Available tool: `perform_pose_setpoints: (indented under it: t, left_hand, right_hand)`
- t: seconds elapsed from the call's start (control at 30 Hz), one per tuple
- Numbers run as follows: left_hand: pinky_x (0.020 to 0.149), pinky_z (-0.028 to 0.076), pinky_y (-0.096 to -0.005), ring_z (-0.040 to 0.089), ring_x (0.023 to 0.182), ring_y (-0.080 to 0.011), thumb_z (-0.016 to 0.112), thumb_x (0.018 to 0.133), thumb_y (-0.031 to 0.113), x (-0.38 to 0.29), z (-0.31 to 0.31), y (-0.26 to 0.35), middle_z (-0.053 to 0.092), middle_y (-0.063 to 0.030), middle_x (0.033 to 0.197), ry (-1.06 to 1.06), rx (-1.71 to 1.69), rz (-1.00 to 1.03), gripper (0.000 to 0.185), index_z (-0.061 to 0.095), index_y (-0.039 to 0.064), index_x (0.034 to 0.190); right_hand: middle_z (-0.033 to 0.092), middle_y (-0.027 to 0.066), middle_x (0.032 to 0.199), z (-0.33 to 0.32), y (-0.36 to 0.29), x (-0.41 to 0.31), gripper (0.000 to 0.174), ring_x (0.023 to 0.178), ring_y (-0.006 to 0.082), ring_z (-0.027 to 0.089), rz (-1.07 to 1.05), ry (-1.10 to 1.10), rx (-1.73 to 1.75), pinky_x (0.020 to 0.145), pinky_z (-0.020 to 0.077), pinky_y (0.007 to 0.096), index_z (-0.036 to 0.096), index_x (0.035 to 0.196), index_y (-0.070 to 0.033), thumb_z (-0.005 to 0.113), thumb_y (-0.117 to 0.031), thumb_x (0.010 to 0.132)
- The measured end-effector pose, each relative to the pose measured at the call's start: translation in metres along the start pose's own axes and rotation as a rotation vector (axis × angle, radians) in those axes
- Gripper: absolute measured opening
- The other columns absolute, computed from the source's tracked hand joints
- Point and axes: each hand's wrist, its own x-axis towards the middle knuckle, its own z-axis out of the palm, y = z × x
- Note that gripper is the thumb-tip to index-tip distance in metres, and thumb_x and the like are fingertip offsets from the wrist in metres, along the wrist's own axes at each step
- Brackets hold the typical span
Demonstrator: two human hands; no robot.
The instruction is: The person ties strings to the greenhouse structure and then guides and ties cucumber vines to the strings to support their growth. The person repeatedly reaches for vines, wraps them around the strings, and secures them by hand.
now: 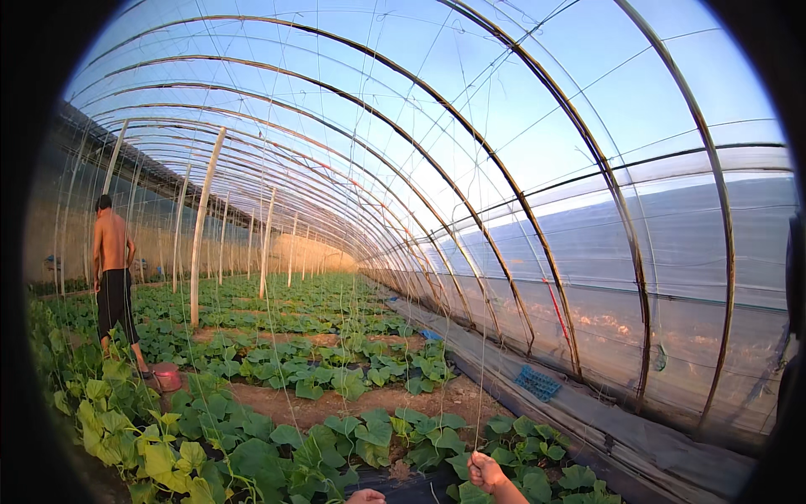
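At the bottom edge, right of the middle, my right hand (485, 472) is closed around the lower part of a thin hanging string (482, 390), which runs up towards the greenhouse roof. Only the top of my left hand (366, 496) shows at the bottom edge, over black plastic mulch film (403, 484); its fingers are largely cut off, so whether it holds anything is not visible. Broad-leaved green vine plants (374, 431) grow around both hands, low to the ground. More strings hang over the rows to the left.
A person (113, 277) stands at the left among the plants, facing away, near a red bucket (167, 377). Wooden posts (206, 233) rise from the beds. A blue plastic tray (537, 383) lies by the plastic greenhouse wall at the right. Bare soil (302, 406) separates plant rows.
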Motion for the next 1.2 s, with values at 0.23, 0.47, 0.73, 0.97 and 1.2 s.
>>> perform_pose_setpoints:
  t: [0.23, 0.47, 0.73, 0.97, 1.2]
  left_hand:
    - [0.114, 0.036, -0.052, 0.034, 0.143, -0.0342, 0.066, 0.092, 0.051, 0.045, 0.091, 0.135, 0.028, -0.0192, 0.156, 0.043, -0.025, 0.559, 0.085, 0.024, 0.008, 0.153]
    - [0.113, 0.035, -0.0472, 0.043, 0.136, -0.032, 0.054, 0.096, 0.058, 0.032, 0.174, 0.305, 0.047, -0.0201, 0.142, -0.253, -0.356, 0.945, 0.085, 0.021, 0.004, 0.152]
    - [0.081, 0.056, -0.0405, 0.059, 0.071, -0.0169, 0.052, 0.105, 0.025, 0.064, 0.216, 0.167, 0.052, -0.0018, 0.079, -0.258, -0.315, 0.634, 0.029, 0.054, 0.002, 0.123]
    - [0.068, 0.056, -0.0355, 0.067, 0.075, -0.0194, 0.044, 0.107, 0.026, 0.118, 0.184, -0.054, 0.067, -0.0076, 0.092, 0.124, -0.047, -0.041, 0.025, 0.058, 0.005, 0.107]
    - [0.079, 0.056, -0.0345, 0.068, 0.095, -0.0229, 0.044, 0.107, 0.025, 0.119, 0.195, -0.164, 0.068, -0.0127, 0.11, -0.033, -0.082, -0.222, 0.026, 0.057, 0.005, 0.114]
  right_hand:
    - [0.039, 0.0013, 0.057, -0.03, 0.013, -0.082, 0.035, 0.044, 0.0111, 0.029, -0.04, -0.172, 0.161, 0.04, 0.0214, 0.0277, 0.059, 0.094, -0.001, 0.05, -0.034, 0.104]
    - [0.044, -0.0066, 0.059, 0.064, -0.019, -0.171, 0.023, 0.046, 0.0055, 0.035, -0.135, -0.117, -0.199, 0.039, 0.0246, 0.0236, 0.058, 0.086, -0.015, 0.062, -0.035, 0.098]
    - [0.049, 0.0013, 0.054, -0.096, 0.088, -0.114, 0.03, 0.045, 0.01, 0.042, -0.261, 0.431, -0.475, 0.042, 0.0307, 0.0279, 0.067, 0.086, 0.002, 0.064, -0.025, 0.098]
    - [0.064, 0.0139, 0.067, -0.2, 0.217, -0.216, 0.026, 0.062, 0.0211, 0.063, 0.263, 0.939, -0.489, 0.059, 0.049, 0.0409, 0.071, 0.083, 0.002, 0.068, -0.024, 0.087]
    - [0.074, 0.0171, 0.094, -0.263, 0.405, -0.395, 0.026, 0.088, 0.03, 0.073, 0.855, 0.738, -1.224, 0.072, 0.0545, 0.0408, 0.073, 0.099, 0.0, 0.061, -0.02, 0.088]
